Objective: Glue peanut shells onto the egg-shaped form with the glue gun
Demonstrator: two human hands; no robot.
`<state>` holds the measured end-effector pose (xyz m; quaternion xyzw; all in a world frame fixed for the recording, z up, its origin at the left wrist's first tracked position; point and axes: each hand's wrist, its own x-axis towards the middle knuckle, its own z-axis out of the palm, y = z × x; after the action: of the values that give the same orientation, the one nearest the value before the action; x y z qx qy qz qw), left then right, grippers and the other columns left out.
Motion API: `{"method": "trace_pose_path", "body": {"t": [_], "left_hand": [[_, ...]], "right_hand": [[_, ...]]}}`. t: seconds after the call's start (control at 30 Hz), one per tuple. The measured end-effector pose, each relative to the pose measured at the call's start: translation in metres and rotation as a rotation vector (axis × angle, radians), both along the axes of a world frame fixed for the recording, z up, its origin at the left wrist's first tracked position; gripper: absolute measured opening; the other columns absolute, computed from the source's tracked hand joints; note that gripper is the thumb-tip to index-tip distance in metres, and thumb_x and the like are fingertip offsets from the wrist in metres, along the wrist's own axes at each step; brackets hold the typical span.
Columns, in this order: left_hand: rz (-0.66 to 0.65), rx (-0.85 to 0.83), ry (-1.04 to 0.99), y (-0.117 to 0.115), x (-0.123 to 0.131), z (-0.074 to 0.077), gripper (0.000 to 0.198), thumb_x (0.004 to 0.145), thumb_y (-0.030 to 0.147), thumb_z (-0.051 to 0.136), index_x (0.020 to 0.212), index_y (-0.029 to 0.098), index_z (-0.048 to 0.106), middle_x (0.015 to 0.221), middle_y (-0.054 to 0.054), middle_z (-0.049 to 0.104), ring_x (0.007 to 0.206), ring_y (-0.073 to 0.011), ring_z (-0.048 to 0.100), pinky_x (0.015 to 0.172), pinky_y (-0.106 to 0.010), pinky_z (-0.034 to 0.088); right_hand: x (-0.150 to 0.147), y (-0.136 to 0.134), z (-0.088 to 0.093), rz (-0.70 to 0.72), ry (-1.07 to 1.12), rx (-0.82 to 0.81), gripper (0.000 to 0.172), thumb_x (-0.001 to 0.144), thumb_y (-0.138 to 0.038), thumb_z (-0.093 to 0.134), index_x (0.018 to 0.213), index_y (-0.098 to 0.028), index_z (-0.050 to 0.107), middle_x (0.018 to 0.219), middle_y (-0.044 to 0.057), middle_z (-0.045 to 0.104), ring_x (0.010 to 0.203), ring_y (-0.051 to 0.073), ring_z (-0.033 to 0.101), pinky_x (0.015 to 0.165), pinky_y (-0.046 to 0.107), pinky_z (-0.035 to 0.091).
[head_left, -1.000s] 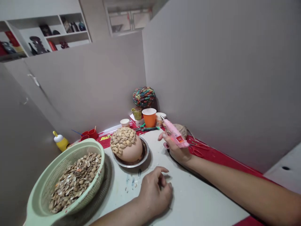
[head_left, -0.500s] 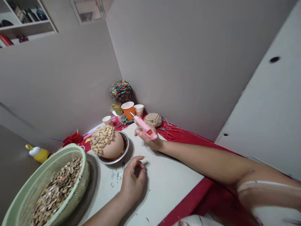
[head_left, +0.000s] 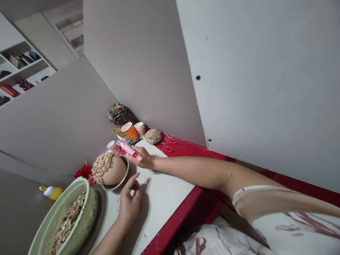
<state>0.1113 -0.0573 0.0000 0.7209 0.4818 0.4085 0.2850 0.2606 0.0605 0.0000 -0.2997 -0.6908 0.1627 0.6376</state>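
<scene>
My right hand (head_left: 145, 158) is wrapped round a pink hot glue gun (head_left: 129, 150), its nozzle pointing up and left toward the back of the table. Left of it a smooth tan ball (head_left: 117, 171) rests in a round metal bowl (head_left: 125, 177). Peanut shells (head_left: 102, 166) cover the ball's left and upper side; the rest is bare. My left hand (head_left: 130, 202) hovers just right of the bowl, fingers curved and apart, with nothing visible in them. A green plastic basket (head_left: 87, 212) at the lower left holds many loose shell pieces (head_left: 67, 223).
Behind stand an orange cup (head_left: 130, 131), paper cups (head_left: 139, 128) and a multicoloured ball (head_left: 118, 113). A twine ball (head_left: 153, 136) and red-handled scissors (head_left: 170, 147) lie on the red cloth (head_left: 188, 148). A yellow bottle (head_left: 54, 193) stands beyond the basket. Grey panels enclose the back.
The camera view has swung right, so the table things sit further left. The glue gun has come closer to the shell-covered ball. My left hand keeps its curved pose near the bowl.
</scene>
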Motion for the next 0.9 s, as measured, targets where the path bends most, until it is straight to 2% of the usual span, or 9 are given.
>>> {"method": "trace_pose_path", "body": {"t": [0.13, 0.27, 0.33, 0.5, 0.6, 0.77, 0.9], "left_hand": [[0.027, -0.047, -0.065, -0.022, 0.011, 0.012, 0.056, 0.077, 0.017, 0.066, 0.131, 0.027, 0.058, 0.095, -0.003, 0.063, 0.071, -0.0121, 0.054, 0.066, -0.024, 0.045], [0.087, -0.201, -0.45, -0.034, 0.017, 0.021, 0.066, 0.071, 0.019, 0.078, 0.132, 0.033, 0.055, 0.115, -0.004, 0.062, 0.074, -0.008, 0.057, 0.075, -0.024, 0.049], [0.108, -0.217, -0.554, -0.034, 0.016, 0.025, 0.07, 0.07, 0.019, 0.079, 0.133, 0.035, 0.053, 0.12, -0.004, 0.061, 0.075, -0.0066, 0.058, 0.079, -0.024, 0.049], [0.128, -0.232, -0.677, -0.028, 0.008, 0.031, 0.071, 0.068, 0.018, 0.08, 0.132, 0.028, 0.052, 0.107, -0.006, 0.069, 0.081, -0.0092, 0.062, 0.084, -0.026, 0.049], [0.131, -0.258, -0.726, -0.023, 0.003, 0.025, 0.066, 0.068, 0.019, 0.08, 0.128, 0.026, 0.054, 0.098, -0.003, 0.07, 0.083, -0.0096, 0.064, 0.083, -0.023, 0.049], [0.13, -0.348, -0.776, -0.02, -0.007, 0.012, 0.05, 0.075, 0.024, 0.075, 0.122, 0.021, 0.057, 0.086, -0.002, 0.07, 0.069, -0.0096, 0.063, 0.073, -0.024, 0.051], [0.117, -0.383, -0.789, -0.025, -0.008, 0.008, 0.046, 0.077, 0.029, 0.075, 0.119, 0.019, 0.059, 0.076, -0.001, 0.066, 0.065, -0.0105, 0.06, 0.067, -0.024, 0.05]], "right_hand": [[0.0, -0.002, 0.004, 0.007, -0.012, 0.0, 0.028, 0.096, -0.037, 0.055, 0.109, -0.013, 0.06, 0.098, 0.005, 0.063, 0.08, 0.013, 0.062, 0.071, 0.03, 0.055], [0.003, -0.008, 0.008, 0.03, 0.013, 0.023, 0.029, 0.095, -0.04, 0.055, 0.102, -0.012, 0.06, 0.088, 0.003, 0.062, 0.072, 0.011, 0.06, 0.067, 0.028, 0.053], [0.004, -0.012, 0.011, 0.05, 0.034, 0.053, 0.03, 0.094, -0.042, 0.055, 0.097, -0.012, 0.059, 0.083, 0.002, 0.061, 0.069, 0.011, 0.058, 0.066, 0.027, 0.051], [0.003, -0.018, 0.013, 0.087, 0.082, 0.105, 0.027, 0.09, -0.042, 0.056, 0.088, -0.015, 0.054, 0.081, 0.004, 0.061, 0.068, 0.013, 0.053, 0.066, 0.027, 0.045], [0.001, -0.018, 0.009, 0.091, 0.074, 0.099, 0.028, 0.09, -0.043, 0.057, 0.087, -0.015, 0.054, 0.075, 0.001, 0.056, 0.064, 0.011, 0.051, 0.063, 0.026, 0.044], [-0.002, -0.018, 0.001, 0.092, 0.048, 0.077, 0.032, 0.093, -0.045, 0.054, 0.088, -0.014, 0.055, 0.074, -0.001, 0.053, 0.063, 0.01, 0.05, 0.062, 0.025, 0.045], [-0.002, -0.021, 0.0, 0.118, 0.016, 0.061, 0.033, 0.091, -0.046, 0.055, 0.085, -0.015, 0.053, 0.072, -0.002, 0.052, 0.062, 0.01, 0.05, 0.062, 0.025, 0.044]]}}
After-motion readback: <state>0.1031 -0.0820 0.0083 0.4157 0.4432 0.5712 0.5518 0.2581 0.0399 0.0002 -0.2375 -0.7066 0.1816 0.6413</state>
